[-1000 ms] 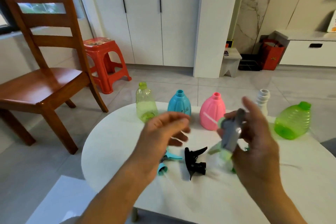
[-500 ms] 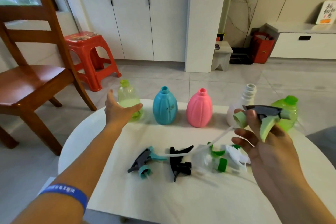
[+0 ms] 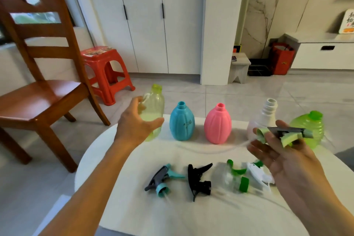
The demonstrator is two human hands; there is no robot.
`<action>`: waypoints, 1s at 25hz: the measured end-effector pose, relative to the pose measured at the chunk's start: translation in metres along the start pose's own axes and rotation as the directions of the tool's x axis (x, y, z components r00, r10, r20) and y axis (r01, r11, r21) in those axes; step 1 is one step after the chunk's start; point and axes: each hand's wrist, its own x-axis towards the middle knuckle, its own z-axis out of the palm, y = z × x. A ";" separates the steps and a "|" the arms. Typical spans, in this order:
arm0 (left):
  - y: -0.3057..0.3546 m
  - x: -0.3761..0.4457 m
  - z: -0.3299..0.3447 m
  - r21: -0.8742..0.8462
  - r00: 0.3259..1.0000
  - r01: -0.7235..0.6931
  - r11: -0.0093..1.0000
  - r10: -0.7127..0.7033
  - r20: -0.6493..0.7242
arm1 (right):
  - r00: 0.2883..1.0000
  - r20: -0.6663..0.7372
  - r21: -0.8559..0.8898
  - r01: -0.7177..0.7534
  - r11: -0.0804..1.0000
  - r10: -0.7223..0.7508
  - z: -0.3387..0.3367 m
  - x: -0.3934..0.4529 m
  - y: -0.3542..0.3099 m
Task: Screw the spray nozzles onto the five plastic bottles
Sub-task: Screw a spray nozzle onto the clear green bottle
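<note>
My left hand (image 3: 135,122) is wrapped around the pale yellow-green bottle (image 3: 154,109) at the far left of the row. To its right stand a blue bottle (image 3: 182,121), a pink bottle (image 3: 217,123), a white bottle (image 3: 268,115) and a bright green bottle (image 3: 310,130), all uncapped. My right hand (image 3: 277,151) holds a grey and pale green spray nozzle (image 3: 283,133), its thin tube trailing left. On the table lie a grey-teal nozzle (image 3: 161,179), a black nozzle (image 3: 198,179), a clear-green nozzle (image 3: 232,177) and a white nozzle (image 3: 257,173).
The round white table (image 3: 134,212) ends just behind the bottles. A wooden chair (image 3: 38,90) stands at the left and a red plastic stool (image 3: 106,71) behind it. White cabinets, a pillar and a small grey stool (image 3: 239,68) are across the tiled floor.
My left hand reached out to the far left and closed around the yellow-green bottle. My right hand turned the grey-green nozzle sideways and holds it near the white bottle.
</note>
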 end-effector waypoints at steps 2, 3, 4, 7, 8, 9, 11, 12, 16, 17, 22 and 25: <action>0.004 -0.027 -0.021 0.234 0.991 -0.128 0.964 0.115 0.068 | 0.998 0.003 0.050 0.066 0.997 -0.067 -0.001 -0.003 -0.006; 0.004 -0.039 -0.029 0.321 0.985 -0.168 0.932 0.149 0.081 | 0.995 0.002 0.063 0.096 0.993 -0.097 -0.002 -0.004 -0.008; 0.004 -0.049 -0.035 0.378 0.980 -0.200 0.904 0.178 0.093 | 0.993 0.001 0.065 0.118 0.991 -0.118 -0.004 -0.005 -0.010; 0.009 -0.070 -0.040 0.467 0.960 -0.281 0.839 0.248 0.132 | 0.990 0.006 0.050 0.141 0.989 -0.141 -0.007 -0.006 -0.010; 0.012 -0.075 -0.038 0.462 0.954 -0.299 0.835 0.259 0.149 | 0.989 0.006 0.042 0.147 0.988 -0.148 -0.007 -0.007 -0.009; 0.015 -0.078 -0.037 0.445 0.949 -0.316 0.838 0.268 0.168 | 0.987 0.006 0.027 0.158 0.987 -0.158 -0.007 -0.008 -0.008; 0.021 -0.081 -0.034 0.416 0.938 -0.342 0.842 0.280 0.204 | 0.983 0.012 -0.010 0.181 0.983 -0.181 -0.007 -0.009 -0.006; 0.024 -0.082 -0.033 0.413 0.932 -0.357 0.838 0.294 0.211 | 0.982 0.022 -0.020 0.188 0.982 -0.187 -0.006 -0.010 -0.005; 0.042 -0.088 -0.024 0.375 0.901 -0.425 0.824 0.347 0.260 | 0.977 0.094 -0.007 0.194 0.981 -0.192 0.002 -0.012 0.000; 0.047 -0.092 -0.020 0.349 0.889 -0.445 0.825 0.358 0.287 | 0.970 0.126 -0.016 0.212 0.977 -0.208 0.005 -0.013 0.003; 0.070 -0.108 -0.001 0.244 0.844 -0.519 0.819 0.446 0.298 | 0.928 0.259 -0.143 0.310 0.940 -0.267 0.014 -0.020 0.019; 0.074 -0.107 0.001 0.239 0.856 -0.502 0.831 0.440 0.270 | 0.920 0.283 -0.205 0.333 0.920 -0.270 0.012 -0.017 0.021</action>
